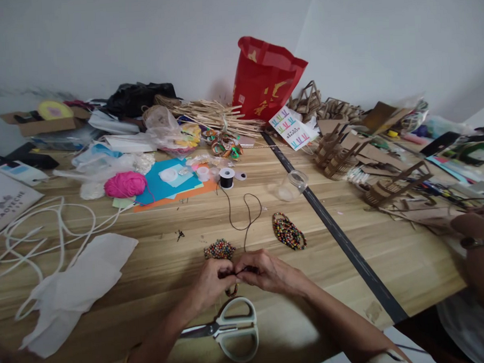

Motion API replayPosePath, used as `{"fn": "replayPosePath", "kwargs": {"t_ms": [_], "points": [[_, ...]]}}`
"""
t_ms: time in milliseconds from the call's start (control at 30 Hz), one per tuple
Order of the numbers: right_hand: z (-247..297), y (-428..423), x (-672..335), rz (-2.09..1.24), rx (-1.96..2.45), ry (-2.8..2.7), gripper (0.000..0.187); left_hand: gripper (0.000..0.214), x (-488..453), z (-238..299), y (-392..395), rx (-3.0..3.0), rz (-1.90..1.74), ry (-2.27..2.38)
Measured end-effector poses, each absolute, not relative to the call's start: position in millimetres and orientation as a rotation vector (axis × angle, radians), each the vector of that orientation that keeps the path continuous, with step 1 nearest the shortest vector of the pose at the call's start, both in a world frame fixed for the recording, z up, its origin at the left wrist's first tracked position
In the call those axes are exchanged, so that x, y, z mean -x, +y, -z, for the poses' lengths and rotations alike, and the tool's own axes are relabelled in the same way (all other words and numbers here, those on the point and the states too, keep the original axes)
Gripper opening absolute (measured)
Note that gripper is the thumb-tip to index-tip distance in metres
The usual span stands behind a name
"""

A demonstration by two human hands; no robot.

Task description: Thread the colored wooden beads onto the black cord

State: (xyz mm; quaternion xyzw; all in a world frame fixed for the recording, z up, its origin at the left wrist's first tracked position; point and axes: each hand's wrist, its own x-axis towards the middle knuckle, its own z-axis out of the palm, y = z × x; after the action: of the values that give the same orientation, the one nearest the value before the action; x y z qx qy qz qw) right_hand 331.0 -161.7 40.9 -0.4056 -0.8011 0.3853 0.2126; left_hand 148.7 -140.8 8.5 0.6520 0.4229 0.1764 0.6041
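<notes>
My left hand (212, 283) and my right hand (265, 271) meet at the near middle of the wooden table (157, 260), both with fingers pinched on a thin black cord (243, 216). The cord runs in a loop back to a black spool (227, 178). A short string of beads hangs below my left fingers. Just beyond my left hand lies a small heap of coloured beads (220, 249). To the right of it lies a finished beaded band (289, 231). Pale green scissors (228, 327) rest between my forearms.
A pink yarn ball (125, 184) sits on blue paper (166, 186) at the back left, with white rope (39, 228) and white tissue (78, 285) nearer. A red bag (265, 76) stands at the back. Cardboard models (341, 153) crowd the right side. Another person's arm (479, 246) shows at the right edge.
</notes>
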Motion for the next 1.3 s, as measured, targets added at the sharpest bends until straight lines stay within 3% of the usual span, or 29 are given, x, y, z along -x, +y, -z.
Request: {"fn": "replayPosePath", "kwargs": {"t_ms": [267, 833, 1300], "points": [[-31, -153, -345, -1.163, 1.201, -2.12, 0.012, 0.023, -138, -6, -134, -1.393, -0.445, 0.937], [-24, -143, -362, -1.278, 1.304, -2.004, 0.016, 0.017, -139, -2, -136, -1.507, -0.39, 0.973], [-23, -142, -368, -1.322, 1.345, -1.995, 0.016, 0.028, -133, 6, -129, -1.589, -0.471, 0.946]]}}
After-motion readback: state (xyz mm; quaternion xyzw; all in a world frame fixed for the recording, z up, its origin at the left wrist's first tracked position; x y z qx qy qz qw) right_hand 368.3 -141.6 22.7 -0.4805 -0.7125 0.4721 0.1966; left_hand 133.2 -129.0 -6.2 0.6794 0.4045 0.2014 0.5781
